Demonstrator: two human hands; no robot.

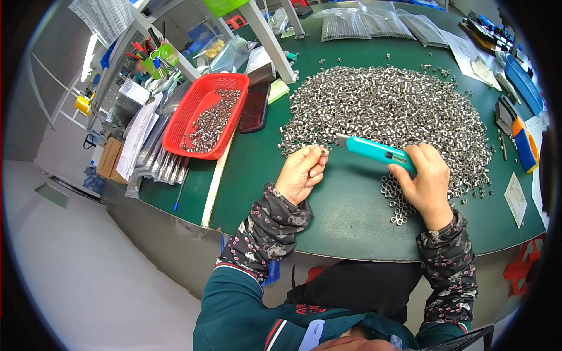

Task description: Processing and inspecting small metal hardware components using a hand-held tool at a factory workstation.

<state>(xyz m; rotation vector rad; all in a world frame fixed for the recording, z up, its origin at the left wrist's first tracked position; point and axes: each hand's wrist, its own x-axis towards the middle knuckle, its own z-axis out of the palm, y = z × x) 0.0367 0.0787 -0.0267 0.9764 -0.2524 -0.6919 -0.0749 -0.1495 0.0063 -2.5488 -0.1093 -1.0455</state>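
My right hand (429, 181) is wrapped round the rear end of a teal utility knife (374, 151). Its short blade points left, toward my left hand (301, 173). The left fingers are pinched on a small metal ring (324, 151), partly covered by the fingertips. A small gap lies between blade tip and ring. Beyond both hands spreads a wide heap of small shiny metal rings (374, 99) on the green table. Beside my right hand, several rings (399, 205) lie in a flat single layer, close together.
At left stands a red plastic basket (175, 126) partly filled with small metal pieces, beside a dark phone (255, 107). Bagged rods (345, 24) lie at the far edge. To the right are a blue tray (523, 82) and an orange-and-blue tool (525, 146). A white table leg (266, 41) rises behind the basket.
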